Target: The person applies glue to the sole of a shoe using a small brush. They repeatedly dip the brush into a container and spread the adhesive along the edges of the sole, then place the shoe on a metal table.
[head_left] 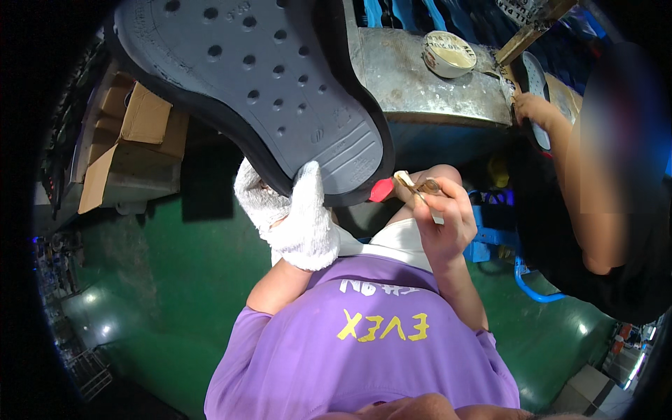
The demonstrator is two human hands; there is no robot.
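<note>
The sole (280, 105) could tip or slip, since the left hand (304, 220), in a white glove, pinches it by just one end. If the right hand (448, 218) shakes, the red-tipped tool (383, 189) it pinches could smudge the sole. The sole, up past the lap (400, 243), looks grey, black-edged and dotted.

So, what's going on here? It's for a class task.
A person's left hand, in a white glove, grips the near end of a grey shoe sole with a black rim. The bare right hand holds a small slim tool near that rim; whether they touch is unclear. At right, a co-worker's hand is at another sole.
</note>
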